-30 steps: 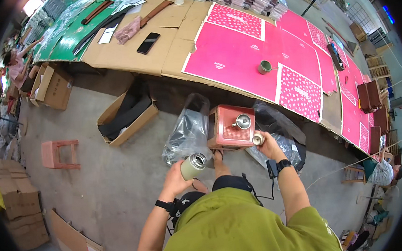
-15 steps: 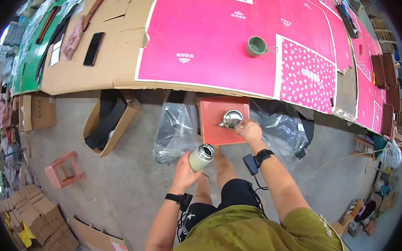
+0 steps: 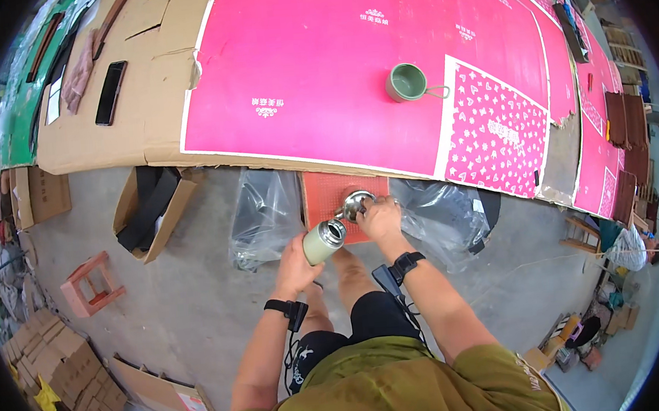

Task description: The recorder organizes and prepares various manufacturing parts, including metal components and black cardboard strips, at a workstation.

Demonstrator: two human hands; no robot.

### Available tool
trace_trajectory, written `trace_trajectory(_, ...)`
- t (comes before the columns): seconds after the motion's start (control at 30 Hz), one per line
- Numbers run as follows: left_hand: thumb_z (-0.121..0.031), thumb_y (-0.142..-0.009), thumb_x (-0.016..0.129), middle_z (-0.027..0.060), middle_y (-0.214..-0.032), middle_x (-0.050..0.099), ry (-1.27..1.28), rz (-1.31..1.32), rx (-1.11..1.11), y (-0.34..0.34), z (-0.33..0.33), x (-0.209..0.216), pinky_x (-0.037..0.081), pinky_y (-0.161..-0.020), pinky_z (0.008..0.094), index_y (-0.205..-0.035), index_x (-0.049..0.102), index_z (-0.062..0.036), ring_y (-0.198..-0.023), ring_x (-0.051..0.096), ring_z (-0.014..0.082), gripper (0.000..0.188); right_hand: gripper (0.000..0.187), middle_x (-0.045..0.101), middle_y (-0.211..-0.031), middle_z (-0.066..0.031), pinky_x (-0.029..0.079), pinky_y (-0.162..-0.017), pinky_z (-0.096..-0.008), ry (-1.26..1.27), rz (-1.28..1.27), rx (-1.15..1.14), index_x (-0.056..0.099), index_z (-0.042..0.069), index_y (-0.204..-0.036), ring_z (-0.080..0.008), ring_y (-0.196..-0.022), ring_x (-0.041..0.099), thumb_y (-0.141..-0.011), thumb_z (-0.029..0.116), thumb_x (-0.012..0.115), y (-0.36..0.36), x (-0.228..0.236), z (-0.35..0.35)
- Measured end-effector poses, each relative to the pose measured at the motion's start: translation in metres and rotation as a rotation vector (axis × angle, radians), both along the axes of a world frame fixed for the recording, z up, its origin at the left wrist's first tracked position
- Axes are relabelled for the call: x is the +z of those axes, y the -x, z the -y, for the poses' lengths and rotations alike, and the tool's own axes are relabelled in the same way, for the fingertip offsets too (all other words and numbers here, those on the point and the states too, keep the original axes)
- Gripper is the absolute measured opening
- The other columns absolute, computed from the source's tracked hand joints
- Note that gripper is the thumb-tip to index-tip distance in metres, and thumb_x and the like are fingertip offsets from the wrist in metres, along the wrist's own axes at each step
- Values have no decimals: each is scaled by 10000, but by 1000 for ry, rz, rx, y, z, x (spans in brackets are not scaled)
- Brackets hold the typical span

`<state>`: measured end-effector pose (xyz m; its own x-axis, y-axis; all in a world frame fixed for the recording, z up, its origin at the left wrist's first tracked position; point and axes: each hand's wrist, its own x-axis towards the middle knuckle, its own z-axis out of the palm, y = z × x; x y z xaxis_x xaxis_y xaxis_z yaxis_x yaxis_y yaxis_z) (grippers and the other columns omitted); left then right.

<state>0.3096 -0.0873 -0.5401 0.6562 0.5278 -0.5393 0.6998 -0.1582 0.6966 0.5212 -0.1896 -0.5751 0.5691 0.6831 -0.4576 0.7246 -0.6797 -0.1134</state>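
Note:
My left hand [image 3: 297, 266] is closed round a pale green thermos bottle [image 3: 320, 246], whose steel-rimmed mouth is uncovered and tilted up to the right. Just right of it, my right hand [image 3: 381, 219] grips a small shiny metal teapot [image 3: 357, 203] by its handle side; the fingers partly hide the pot. The teapot's spout points left and lies close to the bottle's mouth; whether they touch I cannot tell. Below both hands is a red stool [image 3: 320, 187] with a textured top. On the pink table covering stands a green cup [image 3: 408, 83] with a wire handle.
Pink printed sheets and cardboard [image 3: 153, 80] cover the table, where a black phone [image 3: 111, 92] lies. Clear plastic bags [image 3: 260, 222] flank the stool. An open cardboard box [image 3: 154, 211] and a small pink stool [image 3: 93, 285] stand on the floor at left, near stacked cartons [image 3: 74, 376].
The teapot in my right hand has moved left toward the bottle, its spout now close to the bottle's mouth. My head view has shifted, so the table appears further left.

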Motion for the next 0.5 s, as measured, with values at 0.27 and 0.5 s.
trace_trajectory(0.27,-141,-656,701,232,-1139,570,-57,-142,-70,-16,4,-10,447,-928,472,-1266,445,-21,-1078,542,410,672,338,645,-942,-147,471,-820,-453,-107,-46,-103,695,103,-980,-320,-949,579,-746,347,664,-18,22,43)
trace_trajectory(0.5,-141,-623,734,251,-1123,569,-92,-251,-177,-37,11,-28,466,-915,459,-1267,432,-3,-1065,552,416,724,329,651,-924,-145,481,-804,-453,-40,-40,-187,693,103,-955,-328,-920,590,-750,359,665,-23,17,84)
